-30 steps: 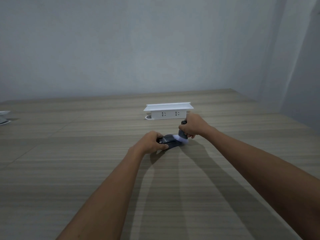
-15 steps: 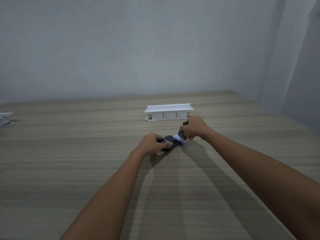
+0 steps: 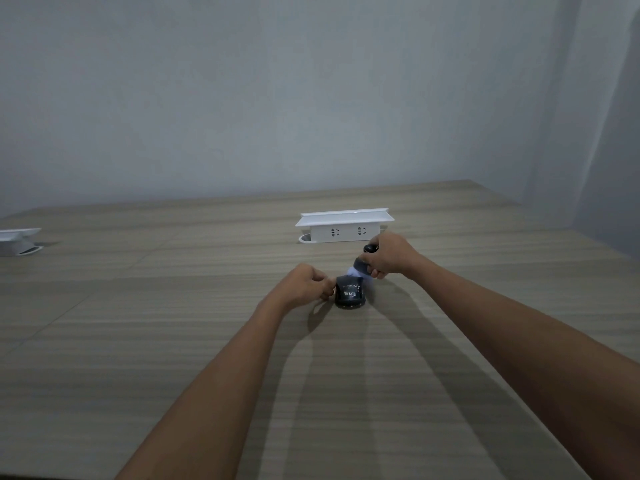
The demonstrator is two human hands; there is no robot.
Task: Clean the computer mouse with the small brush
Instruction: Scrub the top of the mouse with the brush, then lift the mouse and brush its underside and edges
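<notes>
Dark glossy mouse rests on desk; left hand grip pinches its side; right hand grip holds brush, bristles apparently pale, blurred.

One head-worn camera looks forward and slightly down across the wooden table toward the wall (wide-angle, arms reaching away).

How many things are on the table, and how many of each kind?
White socket boxes: 2
Black computer mouse: 1
Small brush: 1, held in the right hand
Total: 4
</notes>
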